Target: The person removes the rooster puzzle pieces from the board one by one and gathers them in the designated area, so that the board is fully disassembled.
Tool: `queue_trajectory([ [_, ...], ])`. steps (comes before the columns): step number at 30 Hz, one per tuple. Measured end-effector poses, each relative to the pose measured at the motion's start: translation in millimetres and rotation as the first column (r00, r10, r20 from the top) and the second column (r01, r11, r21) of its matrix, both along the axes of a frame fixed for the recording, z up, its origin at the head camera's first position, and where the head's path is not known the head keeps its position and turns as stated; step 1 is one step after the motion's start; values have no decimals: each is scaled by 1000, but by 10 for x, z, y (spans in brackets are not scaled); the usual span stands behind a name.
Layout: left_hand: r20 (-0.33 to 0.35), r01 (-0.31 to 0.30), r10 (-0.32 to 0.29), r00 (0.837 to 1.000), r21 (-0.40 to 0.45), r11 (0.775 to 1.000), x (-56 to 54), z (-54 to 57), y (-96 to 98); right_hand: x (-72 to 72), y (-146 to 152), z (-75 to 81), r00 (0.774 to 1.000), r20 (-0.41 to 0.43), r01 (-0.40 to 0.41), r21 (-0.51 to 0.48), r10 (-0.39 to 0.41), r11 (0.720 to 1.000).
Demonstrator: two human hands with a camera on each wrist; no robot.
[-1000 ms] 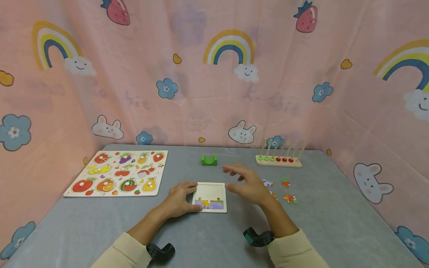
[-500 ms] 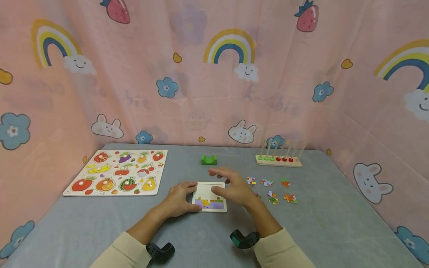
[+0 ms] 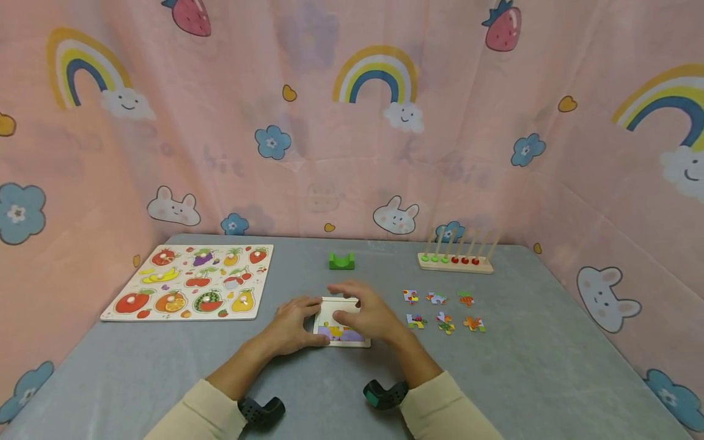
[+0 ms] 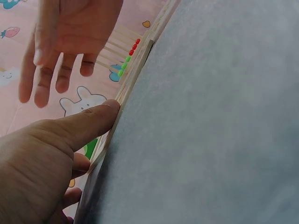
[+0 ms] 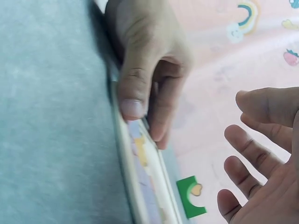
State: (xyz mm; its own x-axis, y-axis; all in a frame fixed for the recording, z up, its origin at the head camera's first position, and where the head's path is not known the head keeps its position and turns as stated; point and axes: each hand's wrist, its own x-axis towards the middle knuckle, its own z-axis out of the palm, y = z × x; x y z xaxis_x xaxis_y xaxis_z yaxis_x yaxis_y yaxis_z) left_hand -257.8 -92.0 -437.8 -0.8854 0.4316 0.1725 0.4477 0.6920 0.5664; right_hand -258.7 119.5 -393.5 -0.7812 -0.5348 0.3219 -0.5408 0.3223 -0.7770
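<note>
Leftward goes the right hand (image 3: pixel 370 315), now over the puzzle tray (image 3: pixel 352 344), and from my distant seat I see all six loose jigsaw pieces (image 3: pixel 445 322) uncovered. That tray lies flat just below the centre of the head frame. Yellow-and-purple pieces (image 3: pixel 337 333) line its lower part, while the upper part I can see shows bare backing, so I judge the work partly done. My left hand (image 3: pixel 291 326) grips the tray's left side, thumb at the near corner. Both wrist views show the right hand apart from the tray, fingers loosely bent with nothing visible between them, so I take this change as bringing no new piece. Those loose pieces sit in two rows right of centre, each apart from its neighbours. Beyond the tray, near the middle, stands a green notched block (image 3: pixel 341 263); a bead-counting rack (image 3: pixel 455 266) is farther right, a fruit peg board (image 3: pixel 184 292) centre left, and a pink rainbow-print curtain (image 3: pixel 308 201) fills the upper frame.
</note>
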Motion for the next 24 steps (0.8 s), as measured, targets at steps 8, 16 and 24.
queue_trajectory([
  [8, -22, 26, -26, 999, 8, 1000, -6, -5, -13, -44, -69, -225, 1000, 21, -13, 21, 13, 1000],
  [16, -37, 34, -34, 999, 1, 999, -8, 5, -17, -48, -95, -344, 1000, 14, -4, 42, 3, 999],
  [24, -35, 25, -25, 999, 8, 1000, 6, 14, -8, -47, -93, -389, 997, -76, -18, 134, 28, 991],
])
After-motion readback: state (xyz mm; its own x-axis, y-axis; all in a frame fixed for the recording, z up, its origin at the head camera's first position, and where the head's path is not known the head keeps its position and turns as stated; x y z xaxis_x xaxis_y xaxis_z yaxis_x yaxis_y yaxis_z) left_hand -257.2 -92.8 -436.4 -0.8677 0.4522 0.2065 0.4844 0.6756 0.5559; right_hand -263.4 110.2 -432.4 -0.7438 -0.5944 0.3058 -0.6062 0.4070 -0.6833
